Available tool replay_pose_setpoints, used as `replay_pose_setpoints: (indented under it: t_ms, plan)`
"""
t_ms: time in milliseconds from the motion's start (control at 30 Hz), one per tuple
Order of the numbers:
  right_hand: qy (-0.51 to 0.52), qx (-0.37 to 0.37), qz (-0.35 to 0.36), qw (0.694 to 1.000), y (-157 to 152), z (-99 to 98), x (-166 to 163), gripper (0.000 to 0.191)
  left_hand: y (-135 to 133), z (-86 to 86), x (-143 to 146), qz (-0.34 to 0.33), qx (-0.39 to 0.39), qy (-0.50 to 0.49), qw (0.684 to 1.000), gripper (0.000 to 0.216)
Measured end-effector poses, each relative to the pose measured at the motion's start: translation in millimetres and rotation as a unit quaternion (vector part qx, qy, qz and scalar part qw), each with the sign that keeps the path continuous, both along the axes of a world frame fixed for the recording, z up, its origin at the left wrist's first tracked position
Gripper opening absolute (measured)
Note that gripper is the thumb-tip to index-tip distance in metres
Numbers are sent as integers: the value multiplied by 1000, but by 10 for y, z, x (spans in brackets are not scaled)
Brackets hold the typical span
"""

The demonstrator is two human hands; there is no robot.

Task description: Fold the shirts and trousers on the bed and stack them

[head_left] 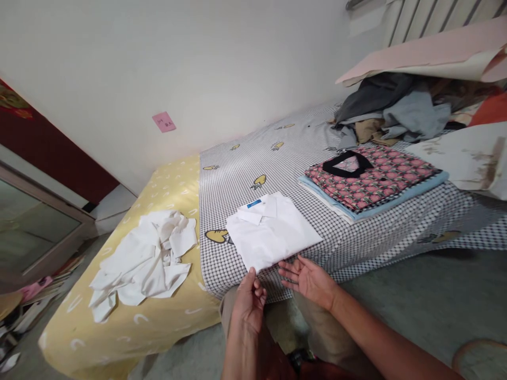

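A folded white shirt [273,230] with a blue neck label lies on the black-and-white checked sheet [245,163] near the bed's front edge. My left hand [250,301] is just below the shirt's near-left corner, fingers loosely together, holding nothing. My right hand [309,277] hovers palm up at the shirt's near edge, fingers spread and empty. Neither hand grips the shirt.
A crumpled white garment [146,258] lies on the yellow sheet [119,322] to the left. A folded pink patterned garment [372,174] tops a small stack at right. Behind it is a heap of clothes [396,108]. A wall runs behind the bed; grey floor lies at right.
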State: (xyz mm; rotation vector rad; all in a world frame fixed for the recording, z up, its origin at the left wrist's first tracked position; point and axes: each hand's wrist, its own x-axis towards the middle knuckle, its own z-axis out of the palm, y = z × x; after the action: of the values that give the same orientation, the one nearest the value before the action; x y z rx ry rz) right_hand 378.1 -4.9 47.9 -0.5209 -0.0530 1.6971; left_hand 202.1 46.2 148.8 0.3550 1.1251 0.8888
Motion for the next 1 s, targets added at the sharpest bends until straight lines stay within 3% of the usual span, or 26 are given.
replay_pose_setpoints:
  t_ms: [667,1000]
  plan:
    - [-7,0,3,1000,0,-3,-3,37,-22,-130,-29,-2,-3,-19,1000,26]
    - [-12,4,2,1000,1,-27,-6,34,-42,-98,-27,5,-5,-20,1000,26]
